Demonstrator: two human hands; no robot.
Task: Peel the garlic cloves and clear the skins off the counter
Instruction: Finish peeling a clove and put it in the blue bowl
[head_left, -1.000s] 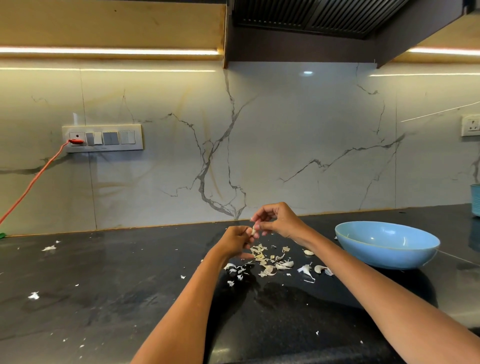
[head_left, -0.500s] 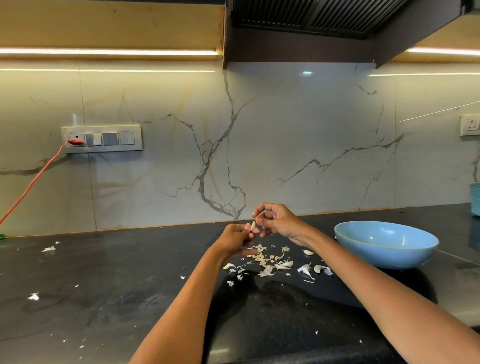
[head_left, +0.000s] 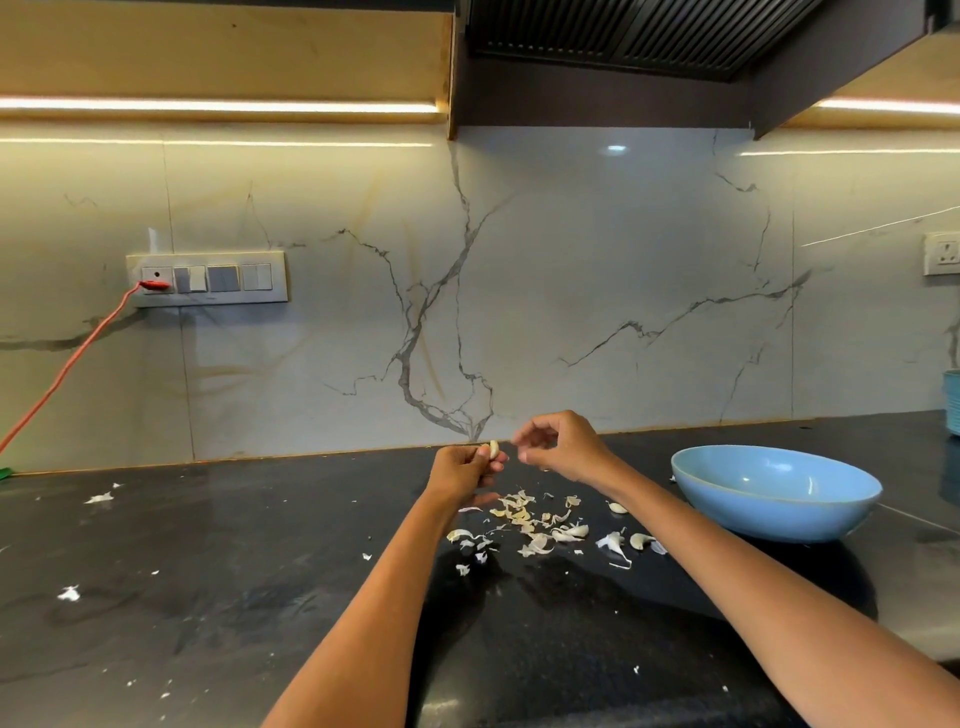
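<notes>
Black counter (head_left: 208, 597), left hand (head_left: 462, 470) pinching garlic clove (head_left: 493, 448); right hand (head_left: 563, 447) (curled, possibly empty) just beside

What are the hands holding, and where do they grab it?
The left hand pinches a garlic clove by its lower end, tip poking up. The right hand has curled fingers; whether it holds a bit of skin cannot be told.

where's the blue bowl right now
In the head view the blue bowl sits on the black counter at the right, just right of the right hand and beyond the scattered garlic skins.
</notes>
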